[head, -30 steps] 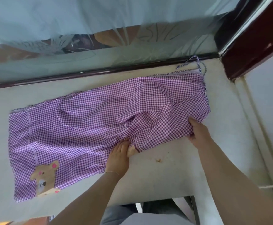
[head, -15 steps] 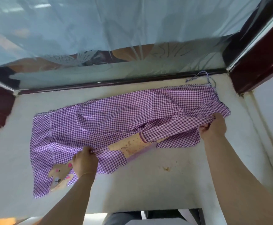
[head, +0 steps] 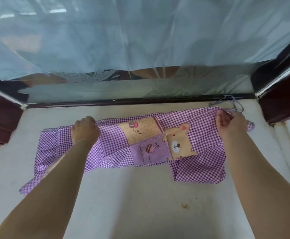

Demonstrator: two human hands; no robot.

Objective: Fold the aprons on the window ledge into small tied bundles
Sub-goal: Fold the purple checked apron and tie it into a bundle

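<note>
Lying flat across window ledge (head: pixel 140 195), purple gingham apron (head: pixel 201 135), folded lengthwise, bear patch up. L hand (head: pixel 84 131) fingers curled over far edge, w/ R hand (head: pixel 230 123) pinching far corner nr tie string (head: pixel 235 104), beside window frame.

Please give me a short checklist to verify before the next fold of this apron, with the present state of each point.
1. Both hands hold the far edge: left hand and right hand grip the apron: ok.
2. Apron lies flat: near part is wrinkled and uneven, lower left corner sticks out: not ok.
3. Bear patch and pocket face up: ok.
4. Strings tucked in: they trail loose at the far right corner: not ok.
5. Ledge is clean: small brown stain near the front: not ok.
</note>
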